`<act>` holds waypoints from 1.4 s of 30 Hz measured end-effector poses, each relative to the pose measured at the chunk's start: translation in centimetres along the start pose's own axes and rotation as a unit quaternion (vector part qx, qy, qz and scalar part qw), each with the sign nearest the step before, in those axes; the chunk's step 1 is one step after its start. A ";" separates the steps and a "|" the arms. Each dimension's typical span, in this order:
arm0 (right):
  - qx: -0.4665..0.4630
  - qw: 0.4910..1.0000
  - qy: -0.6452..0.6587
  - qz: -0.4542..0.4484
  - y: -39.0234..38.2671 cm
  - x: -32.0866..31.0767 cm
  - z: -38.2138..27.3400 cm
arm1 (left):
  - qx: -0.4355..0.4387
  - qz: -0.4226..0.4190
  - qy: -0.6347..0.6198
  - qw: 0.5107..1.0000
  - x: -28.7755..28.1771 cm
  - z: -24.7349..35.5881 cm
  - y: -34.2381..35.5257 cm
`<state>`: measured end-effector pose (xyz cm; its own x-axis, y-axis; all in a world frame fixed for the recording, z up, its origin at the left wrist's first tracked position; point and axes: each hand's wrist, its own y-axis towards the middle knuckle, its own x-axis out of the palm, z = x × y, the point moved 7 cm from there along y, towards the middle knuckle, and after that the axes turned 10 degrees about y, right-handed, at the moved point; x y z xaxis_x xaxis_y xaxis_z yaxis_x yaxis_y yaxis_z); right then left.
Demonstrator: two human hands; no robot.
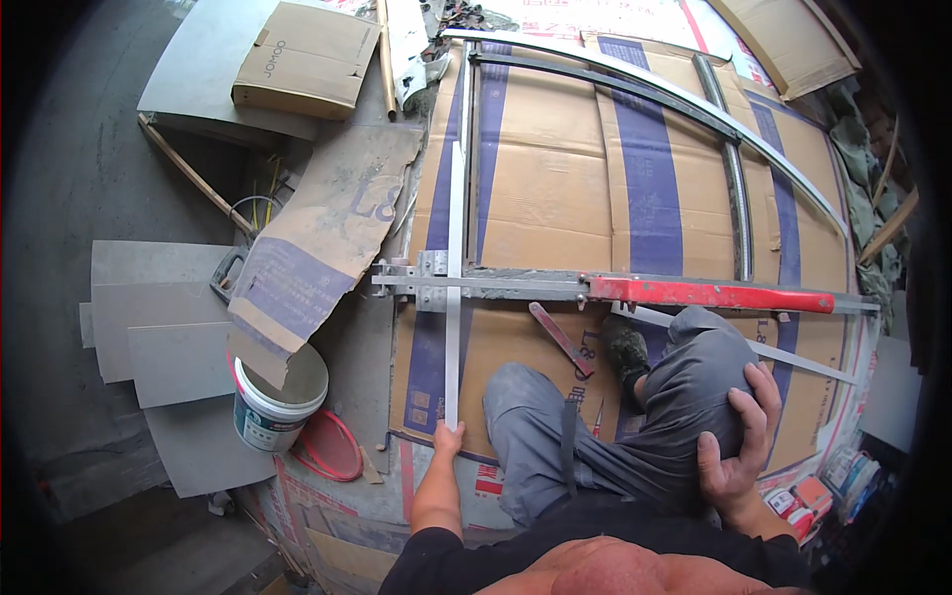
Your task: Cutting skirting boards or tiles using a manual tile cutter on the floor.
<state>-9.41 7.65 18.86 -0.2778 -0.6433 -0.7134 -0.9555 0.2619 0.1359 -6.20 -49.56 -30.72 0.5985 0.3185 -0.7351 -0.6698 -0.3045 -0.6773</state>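
My left hand (pixel 449 436) is closed on the near end of a long, narrow white strip (pixel 453 357). That strip points straight away from me and crosses the left end of a manual tile cutter (pixel 535 286). The cutter lies crosswise in front of my knees, its long red handle (pixel 729 294) folded down along the bar toward the right. My right hand (pixel 739 451) rests on my raised right knee, fingers apart and holding nothing. Between cutter and knees lies a flat, red, bar-shaped tool (pixel 561 340). A second pale strip (pixel 803 362) runs behind my right knee.
Flattened cardboard (pixel 545 188) covers the floor, with metal rails (pixel 615 79) beyond the cutter. At left stand a white bucket (pixel 268 421), a red ring-shaped lid (pixel 330 446), grey boards (pixel 178 362), a torn cardboard piece (pixel 317 248) and a cardboard box (pixel 307 59). Packages (pixel 803 501) lie at right.
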 end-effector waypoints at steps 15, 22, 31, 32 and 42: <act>0.009 1.000 -0.002 0.023 0.1 -0.1 -0.1 | 0.009 0.021 -0.005 1.000 -2.3 1.1 0.2; 0.013 0.999 -0.015 0.034 0.1 -0.3 -0.5 | 0.019 0.016 -0.013 1.000 -2.8 2.2 1.0; 0.044 0.998 0.003 0.050 0.6 0.9 1.1 | 0.021 0.014 -0.014 1.000 -2.8 2.6 2.3; 0.055 0.997 0.014 0.047 0.7 1.1 1.4 | 0.024 0.015 -0.015 0.999 -2.9 2.7 2.4; 0.138 0.943 0.301 0.023 3.7 -2.7 14.2 | 0.034 0.004 -0.009 0.999 -3.1 3.7 2.9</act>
<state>-10.80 20.57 11.49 -0.4044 -0.8968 -0.1793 -0.9018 0.4237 -0.0853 -11.59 -48.12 -30.30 0.5856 0.3335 -0.7388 -0.7027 -0.2454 -0.6678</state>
